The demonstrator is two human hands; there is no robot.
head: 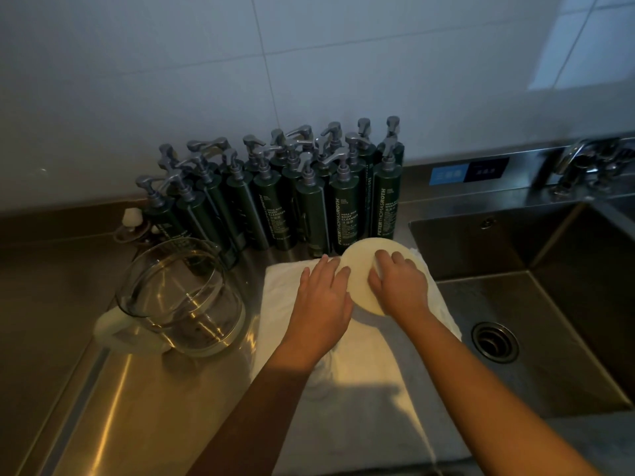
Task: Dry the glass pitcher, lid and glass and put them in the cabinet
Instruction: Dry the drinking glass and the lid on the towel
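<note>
Currently: round white lid (360,261) lies flat on a white towel (371,389) spread over the steel counter (137,407), just left of the sink (498,242).

Hands: close together, both on the lid.
- Left hand (323,297): fingers straight, palm down, resting on the towel with fingertips touching the lid's left edge.
- Right hand (398,283): fingers curled over the lid's middle, gripping a raised white part there; exactly what that part is cannot be told.

Glass pitcher (182,297): upright on the counter, left of the towel and just beside it, white handle toward the near left. Apart from both hands.

Glass (318,376): faint clear shape on the towel, near side, largely hidden under the left forearm; details unreadable.

Surroundings: cluster of dark green pump bottles (275,207) along the far edge of the counter against the tiled wall (309,63). Sink drain (494,341) on the near right; faucet (580,159) at the far right.
</note>
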